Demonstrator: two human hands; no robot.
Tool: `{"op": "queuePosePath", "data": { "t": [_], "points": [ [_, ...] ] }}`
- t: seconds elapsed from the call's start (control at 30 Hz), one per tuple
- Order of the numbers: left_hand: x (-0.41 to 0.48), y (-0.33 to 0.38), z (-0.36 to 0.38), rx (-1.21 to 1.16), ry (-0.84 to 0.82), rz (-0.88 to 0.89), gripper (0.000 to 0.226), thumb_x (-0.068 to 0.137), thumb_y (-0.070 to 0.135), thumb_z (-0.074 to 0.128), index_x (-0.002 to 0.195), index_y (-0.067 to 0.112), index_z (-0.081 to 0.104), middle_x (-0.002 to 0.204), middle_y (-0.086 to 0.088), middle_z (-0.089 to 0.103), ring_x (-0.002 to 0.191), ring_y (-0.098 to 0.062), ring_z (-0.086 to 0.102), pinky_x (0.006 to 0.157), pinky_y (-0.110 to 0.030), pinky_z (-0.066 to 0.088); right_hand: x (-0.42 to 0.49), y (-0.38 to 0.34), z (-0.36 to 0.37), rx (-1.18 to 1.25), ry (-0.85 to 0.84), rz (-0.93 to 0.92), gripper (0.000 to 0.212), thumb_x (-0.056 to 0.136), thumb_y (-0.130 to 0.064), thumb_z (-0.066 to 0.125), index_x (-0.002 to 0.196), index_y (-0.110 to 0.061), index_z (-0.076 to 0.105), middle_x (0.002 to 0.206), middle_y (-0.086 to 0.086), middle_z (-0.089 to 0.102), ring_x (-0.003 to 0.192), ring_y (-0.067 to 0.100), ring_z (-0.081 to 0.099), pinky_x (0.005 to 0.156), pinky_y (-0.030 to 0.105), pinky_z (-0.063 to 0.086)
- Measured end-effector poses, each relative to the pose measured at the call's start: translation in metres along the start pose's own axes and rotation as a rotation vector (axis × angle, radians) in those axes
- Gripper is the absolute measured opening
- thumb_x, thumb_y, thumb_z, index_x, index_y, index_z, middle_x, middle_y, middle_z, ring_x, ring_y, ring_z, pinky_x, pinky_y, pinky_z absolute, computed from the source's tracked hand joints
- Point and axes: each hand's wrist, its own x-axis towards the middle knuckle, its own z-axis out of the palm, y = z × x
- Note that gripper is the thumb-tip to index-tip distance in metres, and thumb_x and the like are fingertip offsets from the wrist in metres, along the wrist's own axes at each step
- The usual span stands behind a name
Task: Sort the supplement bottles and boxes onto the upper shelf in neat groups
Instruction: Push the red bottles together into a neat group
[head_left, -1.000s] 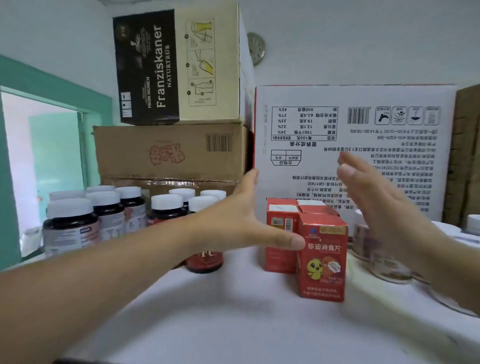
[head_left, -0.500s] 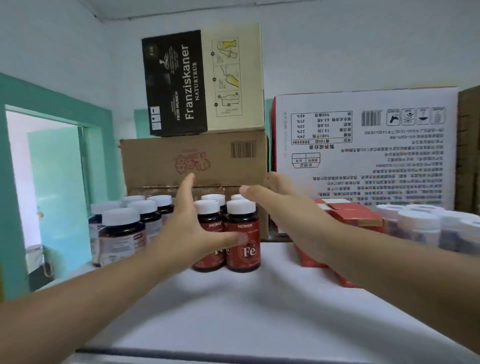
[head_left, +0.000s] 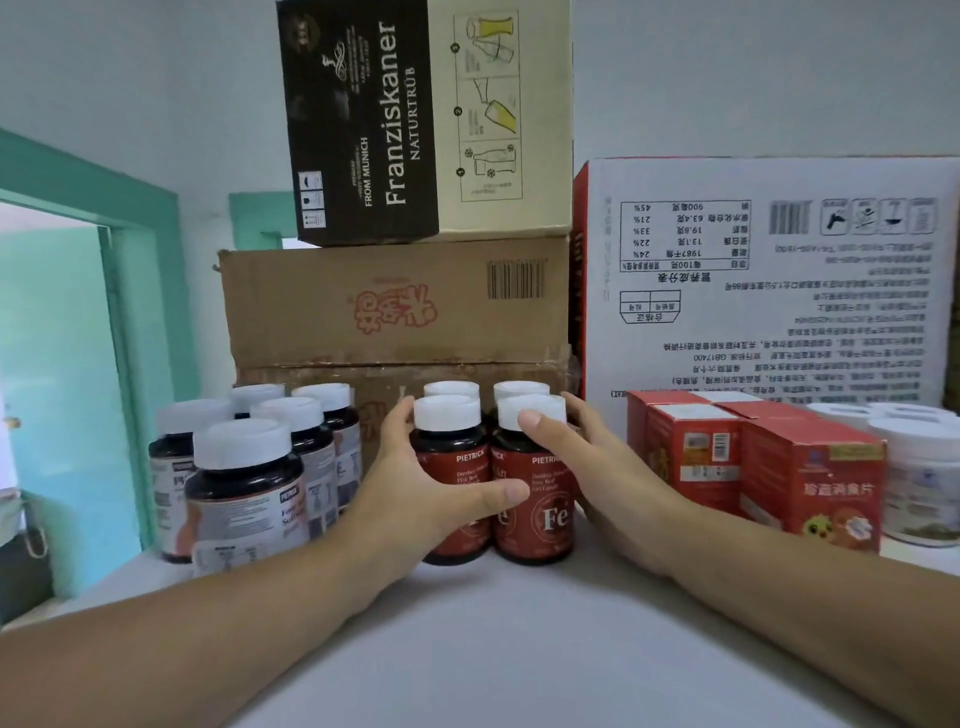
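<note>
Closed in since before, your left hand (head_left: 415, 483) and right hand (head_left: 597, 467) grip four white-capped, red-labelled dark bottles (head_left: 550, 519). Left clasps nine o'clock, right three o'clock.

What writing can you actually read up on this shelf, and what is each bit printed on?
"Franziskaner", "NATURTRÜB", "FROM MUNICH": black carton.
"PIETRICK", "Fe": red bottles.
"GB17400", "45%", "21%", "33%", "22%", "24%", all upside down: white carton; its other print is too small to read.
Red characters, upside down, not legible: brown carton.
Red boxes, grey-label bottles: print too blurred to read.
</note>
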Motion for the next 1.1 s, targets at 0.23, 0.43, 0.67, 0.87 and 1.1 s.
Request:
{"op": "queuePosePath", "data": {
  "t": [0.23,0.43,0.67,0.87,1.1],
  "points": [
    [0.011,-0.001,-0.002,-0.105,-0.006,-0.003,0.135,0.025,0.054,0.090,0.142,0.042,0.026,0.130,0.014,0.053,0.119,-0.013,0.056,0.103,-0.044,0.046,0.000,0.001,0.001,0.035,-0.048,-0.002,0.112,0.051,-0.066,0.082,0.145,-0.035,0.030,0.137,-0.007,0.055,0.123,0.011,0.055,0.107,0.042,0.041],
    [0.013,-0.011,0.000,-0.178,-0.012,-0.009,0.126,0.023,0.051,0.094,0.135,0.040,0.037,0.122,0.012,0.062,0.111,-0.013,0.063,0.097,-0.044,0.051,-0.003,0.003,0.003,0.071,-0.047,0.013,0.093,0.056,-0.056,0.080,0.138,-0.037,0.040,0.128,-0.007,0.061,0.113,0.009,0.062,0.100,0.038,0.047],
    [0.015,-0.012,0.003,-0.193,-0.069,0.005,0.125,0.025,0.051,0.095,0.135,0.042,0.037,0.120,0.012,0.064,0.109,-0.012,0.064,0.095,-0.043,0.052,-0.004,0.001,-0.002,0.090,-0.062,0.040,0.093,0.057,-0.058,0.081,0.138,-0.039,0.040,0.131,-0.005,0.060,0.116,0.015,0.061,0.103,0.042,0.045],
    [0.017,-0.014,0.003,-0.188,-0.100,0.004,0.111,0.032,0.048,0.096,0.130,0.043,0.045,0.117,0.013,0.068,0.108,-0.012,0.066,0.095,-0.042,0.052,-0.005,-0.001,-0.001,0.065,-0.060,0.013,0.083,0.065,-0.054,0.075,0.138,-0.037,0.040,0.128,-0.011,0.061,0.113,0.006,0.061,0.098,0.034,0.047],
    [0.023,-0.022,0.002,-0.237,-0.150,-0.053,0.109,0.037,0.043,0.099,0.132,0.039,0.046,0.120,0.007,0.068,0.111,-0.019,0.066,0.097,-0.045,0.050,-0.007,-0.002,-0.001,0.093,-0.068,0.026,0.081,0.065,-0.051,0.078,0.136,-0.041,0.041,0.127,-0.007,0.063,0.112,0.011,0.064,0.100,0.040,0.047]
  ]
}}
